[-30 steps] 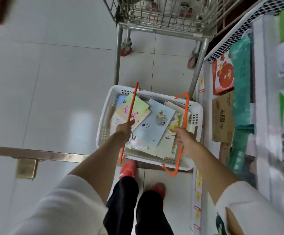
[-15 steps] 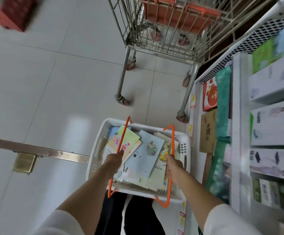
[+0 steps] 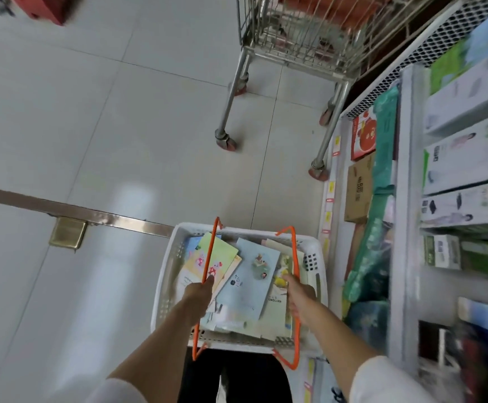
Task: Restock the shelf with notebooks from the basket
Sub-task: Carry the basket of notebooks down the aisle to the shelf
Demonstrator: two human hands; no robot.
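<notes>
Left hand [image 3: 198,292] is wrapped round the left orange handle [image 3: 211,251], right hand [image 3: 300,295] grips the right orange handle [image 3: 295,257], so both are holding the one white basket [image 3: 164,286] up over the floor. The notebooks [image 3: 245,286] sit in a messy pile inside, maybe six covers, too overlapped to count tbh. The basket's right rim is just beside the shelf [image 3: 405,199], one cart [image 3: 295,39] on four wheels stands ahead, and there's wide open tile floor [image 3: 77,126] on the left.
</notes>
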